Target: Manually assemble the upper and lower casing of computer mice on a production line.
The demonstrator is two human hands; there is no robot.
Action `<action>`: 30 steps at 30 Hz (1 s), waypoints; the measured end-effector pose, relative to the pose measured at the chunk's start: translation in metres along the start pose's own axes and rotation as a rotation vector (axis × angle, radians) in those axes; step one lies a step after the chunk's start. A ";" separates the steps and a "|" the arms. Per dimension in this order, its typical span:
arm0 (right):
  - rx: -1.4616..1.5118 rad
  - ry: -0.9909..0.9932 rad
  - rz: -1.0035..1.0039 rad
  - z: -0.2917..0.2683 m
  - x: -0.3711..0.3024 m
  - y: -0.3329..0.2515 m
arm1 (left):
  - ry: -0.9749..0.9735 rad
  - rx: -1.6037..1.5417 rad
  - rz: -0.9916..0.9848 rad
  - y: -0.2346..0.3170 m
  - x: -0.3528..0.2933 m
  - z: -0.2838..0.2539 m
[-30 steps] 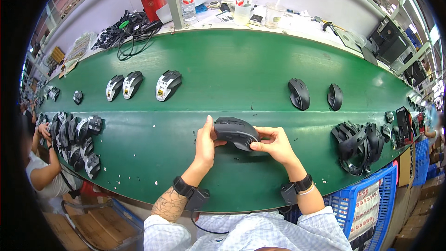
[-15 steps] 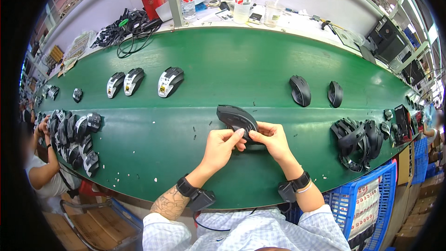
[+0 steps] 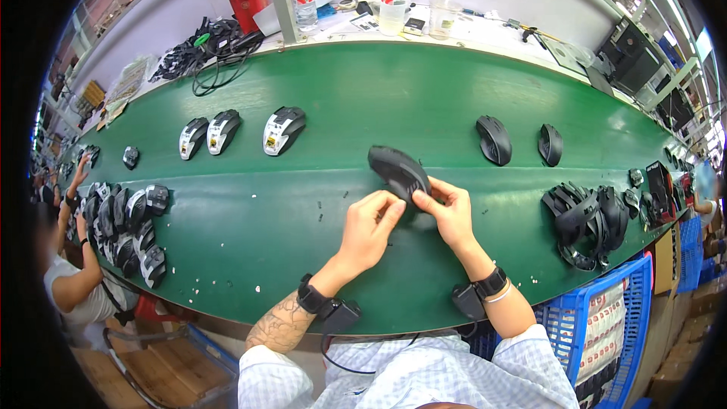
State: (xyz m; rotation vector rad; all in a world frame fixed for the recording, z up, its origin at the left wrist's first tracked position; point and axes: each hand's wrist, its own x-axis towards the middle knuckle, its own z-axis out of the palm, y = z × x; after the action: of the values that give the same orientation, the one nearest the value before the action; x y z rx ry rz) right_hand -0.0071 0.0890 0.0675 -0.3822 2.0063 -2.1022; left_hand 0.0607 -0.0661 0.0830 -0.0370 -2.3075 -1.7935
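A black computer mouse (image 3: 395, 167) is in my right hand (image 3: 453, 214), tilted above the green bench. The thumb lies on its side and the fingers curl round its near right end. Just left of the mouse, my left hand (image 3: 366, 233) is closed, thumb and fingertips pinched together close to the shell. Anything between those fingertips is too small to make out. Beyond my hands, to the right, two black mice (image 3: 494, 140) rest on the bench. Three partly assembled mice (image 3: 284, 132) with white and black bodies lie at the far left.
Piled mouse parts (image 3: 121, 220) cover the left side, near a co-worker's arms (image 3: 79, 250). A heap of black shells (image 3: 587, 220) lies right, above a blue crate (image 3: 568, 333). Bottles (image 3: 394, 0) and a cup (image 3: 443, 19) stand on the back shelf. Tiny scraps dot the green bench (image 3: 250, 257).
My left hand has come away from the mouse and sits left of it. The mouse has shifted slightly right and farther away in my right hand. At left, a co-worker's hand has risen.
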 end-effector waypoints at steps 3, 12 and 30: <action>-0.051 0.129 0.019 -0.019 0.014 0.012 | -0.010 0.811 0.750 0.048 0.005 -0.004; -1.160 0.411 -0.523 -0.076 0.110 0.042 | 0.323 1.045 1.744 0.108 -0.006 0.022; -0.738 0.434 -0.478 -0.054 0.097 0.053 | 0.138 0.873 1.537 0.092 -0.038 0.003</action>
State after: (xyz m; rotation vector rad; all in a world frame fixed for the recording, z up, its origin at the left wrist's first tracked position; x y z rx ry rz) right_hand -0.1175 0.1053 0.0165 -0.6032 3.2080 -1.6668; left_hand 0.1114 -0.0356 0.1634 -1.0900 -1.7035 -0.0327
